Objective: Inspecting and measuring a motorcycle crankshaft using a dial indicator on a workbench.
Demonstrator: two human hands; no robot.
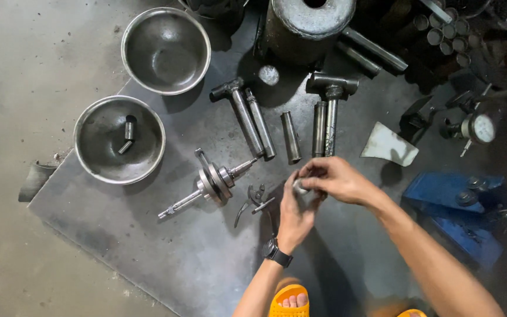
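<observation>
Lying on the concrete floor, a dark steel plate (148, 252) carries nearly everything here, and a heavy steel cylinder (307, 26) stands at its far edge. Left of the cylinder sits an empty steel bowl (166, 50); nearer and further left, a second steel bowl (118, 140) holds two short pins. A blue metal stand (450, 214) lies at the right, and a dial gauge (477, 128) rests beyond it. In the middle of the plate a crankshaft (209, 185) lies tilted, just left of the hands. Beyond it lie two hammers, one (239, 111) with its head to the far left, the other (331, 103) with its head straight ahead, and loose steel sleeves lie between and beside them. A pale wedge of sheet metal (389, 145) rests right of the hammers. Small pliers (255, 201) lie near the crankshaft, just left of the left hand (293, 218). That hand, with a black watch at its wrist, rises from the near edge; the right hand (338, 179) crosses over it from the right. Both sets of fingers are clenched around a small round metal part (301, 186), held above the plate between the pliers and the near ends of the sleeves
</observation>
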